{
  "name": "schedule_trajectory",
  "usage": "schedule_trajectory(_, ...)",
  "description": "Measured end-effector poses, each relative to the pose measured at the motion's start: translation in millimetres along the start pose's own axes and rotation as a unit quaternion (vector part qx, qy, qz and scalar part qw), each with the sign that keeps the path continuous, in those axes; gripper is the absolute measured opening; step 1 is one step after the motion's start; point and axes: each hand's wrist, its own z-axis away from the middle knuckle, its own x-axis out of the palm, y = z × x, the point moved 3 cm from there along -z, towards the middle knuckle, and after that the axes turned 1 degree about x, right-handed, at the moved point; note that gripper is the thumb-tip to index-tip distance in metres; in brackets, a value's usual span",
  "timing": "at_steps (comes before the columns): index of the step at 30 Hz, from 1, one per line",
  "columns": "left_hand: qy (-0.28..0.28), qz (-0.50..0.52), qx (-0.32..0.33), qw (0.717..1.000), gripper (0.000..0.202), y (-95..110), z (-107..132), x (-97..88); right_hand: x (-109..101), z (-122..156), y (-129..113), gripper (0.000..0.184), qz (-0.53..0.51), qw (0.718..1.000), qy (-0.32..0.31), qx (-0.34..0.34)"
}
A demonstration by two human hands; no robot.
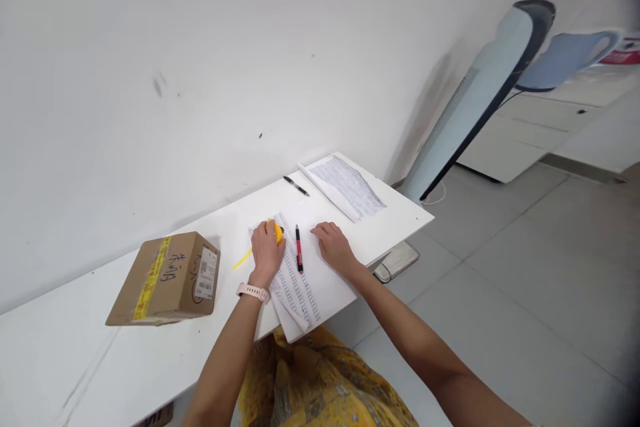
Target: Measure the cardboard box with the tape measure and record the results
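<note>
My left hand [267, 250] is wrapped over a yellow tape measure [279, 232], pressed down on the paper. A short length of its yellow blade [242, 259] sticks out on the left, over the white table [227, 297]. Under that hand lies a sheet with printed columns [295, 283], its lower edge curling up. My right hand [334, 247] rests on white paper at the right, fingers loosely stretched and holding nothing. Between the two hands is a red and black pen [299, 250], touched by neither.
On the left stands a taped cardboard box [173, 277]. A black pen [296, 185] and a folded, densely written sheet [347, 187] lie by the wall. Beyond the table's right end are a tall fan-like appliance [467, 107] and a white cabinet [530, 127].
</note>
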Motion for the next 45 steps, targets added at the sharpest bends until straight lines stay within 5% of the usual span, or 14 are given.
schedule_trajectory(4, 0.015, 0.153, -0.057, 0.986, 0.063, 3.7, 6.7, -21.3, -5.3, -1.3, -1.4, 0.04, -0.031, 0.999, 0.011, 0.019)
schedule_trajectory(8, -0.041, 0.485, -0.102, 0.867, 0.074, 23.9, 55.7, -63.8, -36.3, -0.8, -29.2, 0.034, -0.17, 0.976, 0.083, 0.108)
schedule_trajectory(9, -0.052, 0.527, -0.102, 0.842, 0.076, 29.0, 72.2, -75.4, -44.1, 0.4, -43.5, 0.034, -0.235, 0.961, 0.07, 0.13)
schedule_trajectory(11, -0.059, 0.57, -0.101, 0.813, 0.079, 34.7, 106.6, -96.2, -52.3, 4.9, -81.4, 0.041, -0.38, 0.91, -0.053, 0.158)
schedule_trajectory(14, -0.053, 0.552, -0.131, 0.822, 0.08, 26.6, 157.2, -119.4, -54.3, 20.6, -145.4, 0.043, -0.477, 0.841, -0.226, 0.12)
schedule_trajectory(19, -0.059, 0.518, -0.194, 0.831, 0.082, -16.9, 234.8, -139.4, -24.8, 57.4, -213.0, 0.032, -0.5, 0.795, -0.324, 0.112)
schedule_trajectory(24, -0.074, 0.513, -0.227, 0.825, 0.09, -47.1, 284.6, -141.2, -14.0, 66.0, -239.5, 0.021, -0.459, 0.8, -0.375, 0.092)
schedule_trajectory(28, -0.148, 0.477, -0.216, 0.839, 0.086, -52.4, 287.3, -159.3, -27.5, 16.5, -241.5, 0.03, -0.429, 0.832, -0.345, 0.074)
schedule_trajectory(31, -0.179, 0.519, -0.194, 0.813, 0.074, -61.0, 270.3, -187.3, -25.6, -50.2, -245.1, 0.035, -0.401, 0.884, -0.235, 0.048)
schedule_trajectory(33, -0.12, 0.561, -0.217, 0.79, 0.067, -73.6, 253.8, -208.6, -13.3, -93.5, -256.7, 0.036, -0.372, 0.908, -0.192, 0.002)
schedule_trajectory(37, 0.011, 0.598, -0.263, 0.757, 0.048, -96.9, 219.3, -241.2, 27.0, -151.0, -288.3, 0.037, -0.289, 0.932, -0.215, -0.039)
schedule_trajectory(45, 0.047, 0.594, -0.318, 0.738, 0.027, -117.5, 190.8, -246.2, 83.0, -170.9, -293.3, 0.031, -0.249, 0.936, -0.248, 0.0)
